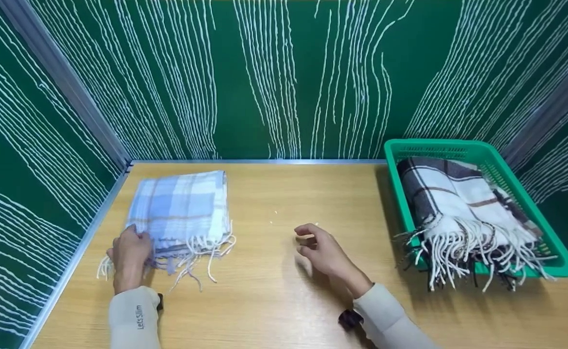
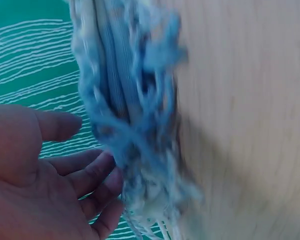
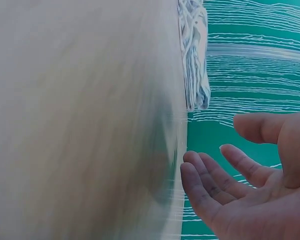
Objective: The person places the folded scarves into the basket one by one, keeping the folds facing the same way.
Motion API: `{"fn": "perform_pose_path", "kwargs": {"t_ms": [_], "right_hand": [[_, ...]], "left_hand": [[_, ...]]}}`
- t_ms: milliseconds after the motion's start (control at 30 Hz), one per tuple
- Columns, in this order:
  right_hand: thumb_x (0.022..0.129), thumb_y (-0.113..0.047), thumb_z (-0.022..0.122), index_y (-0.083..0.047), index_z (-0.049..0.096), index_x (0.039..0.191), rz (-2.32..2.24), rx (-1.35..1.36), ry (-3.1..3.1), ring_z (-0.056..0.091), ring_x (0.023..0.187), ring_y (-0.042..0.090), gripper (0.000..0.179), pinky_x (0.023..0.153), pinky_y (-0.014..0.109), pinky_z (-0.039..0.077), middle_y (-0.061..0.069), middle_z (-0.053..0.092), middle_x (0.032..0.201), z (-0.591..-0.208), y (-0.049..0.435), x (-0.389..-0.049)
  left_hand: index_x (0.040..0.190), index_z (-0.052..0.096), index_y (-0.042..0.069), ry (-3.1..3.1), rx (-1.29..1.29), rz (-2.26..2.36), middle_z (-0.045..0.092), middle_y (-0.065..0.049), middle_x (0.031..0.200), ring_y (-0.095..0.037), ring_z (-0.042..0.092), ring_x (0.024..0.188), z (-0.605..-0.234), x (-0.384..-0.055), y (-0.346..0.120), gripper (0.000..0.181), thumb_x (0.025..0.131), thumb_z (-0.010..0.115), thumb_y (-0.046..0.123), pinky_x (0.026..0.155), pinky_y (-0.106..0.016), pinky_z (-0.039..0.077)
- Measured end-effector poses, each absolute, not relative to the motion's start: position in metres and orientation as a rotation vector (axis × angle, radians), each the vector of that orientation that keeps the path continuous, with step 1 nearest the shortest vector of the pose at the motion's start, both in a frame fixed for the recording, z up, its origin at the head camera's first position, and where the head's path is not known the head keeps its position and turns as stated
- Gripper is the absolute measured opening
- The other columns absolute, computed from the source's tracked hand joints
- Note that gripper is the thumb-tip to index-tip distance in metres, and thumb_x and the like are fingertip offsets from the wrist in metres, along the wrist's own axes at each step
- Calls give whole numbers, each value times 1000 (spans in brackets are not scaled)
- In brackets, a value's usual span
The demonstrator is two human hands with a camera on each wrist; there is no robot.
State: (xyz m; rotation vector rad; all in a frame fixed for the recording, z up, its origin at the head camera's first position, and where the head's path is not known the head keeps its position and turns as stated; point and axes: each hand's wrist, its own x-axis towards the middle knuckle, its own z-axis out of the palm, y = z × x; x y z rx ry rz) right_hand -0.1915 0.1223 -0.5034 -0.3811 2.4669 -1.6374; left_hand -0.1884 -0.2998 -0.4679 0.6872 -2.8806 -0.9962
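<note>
A folded blue and white plaid scarf (image 1: 177, 206) with knotted fringe lies at the left of the table. My left hand (image 1: 131, 252) is at its front left corner. In the left wrist view, the fingertips (image 2: 110, 162) come right up to the fringe (image 2: 145, 125), and the thumb stands apart from the fingers. Over the middle of the table, my right hand (image 1: 327, 254) holds nothing. Its fingers (image 3: 205, 195) are loosely bent, with the thumb spread away from them. The scarf's layered edge (image 3: 196, 75) shows beyond it in the right wrist view.
On the right stands a green plastic basket (image 1: 393, 179) with a folded black, white and brown plaid scarf (image 1: 439, 186) inside, its fringe hanging over the front rim. Green panels (image 1: 308, 72) with white wavy lines enclose the wooden table (image 1: 264, 291) at the back and sides.
</note>
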Motion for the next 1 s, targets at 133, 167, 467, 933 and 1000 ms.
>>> {"fn": "perform_pose_path", "kwargs": {"t_ms": [133,167,467,933,1000], "right_hand": [[99,4,65,4,61,135,-1637,-373,2462,66,121,43,35,100,51,57,25,62,138,-503,118,-195],[100,4,65,4,61,135,-1640,-369,2458,66,121,43,35,100,51,57,25,62,138,-502,117,-196],[102,1,62,4,59,137,-1648,-368,2430,65,124,42,35,102,51,56,24,60,140,-504,112,-202],[100,7,61,9,57,136,-1691,-382,2379,63,126,47,37,104,49,55,29,60,139,-502,114,-200],[100,7,61,9,56,137,-1706,-369,2364,62,128,47,38,105,50,55,29,59,139,-501,114,-200]], "left_hand": [[146,48,-17,-2831,738,-952,56,-41,136,-55,45,124,-473,-185,-298,49,108,50,14,110,-63,25],[144,51,-17,-2816,751,-934,55,-42,132,-54,44,122,-474,-184,-298,48,106,53,13,109,-62,26],[136,50,-10,-2813,695,-1002,54,-40,132,-53,54,115,-481,-180,-306,43,100,62,8,91,-61,46],[134,45,-5,-2865,693,-1180,54,-35,130,-46,54,110,-478,-179,-304,40,97,59,3,88,-53,46],[134,45,-4,-2879,690,-1196,53,-35,131,-45,54,110,-477,-179,-302,40,97,59,2,88,-52,46]]}}
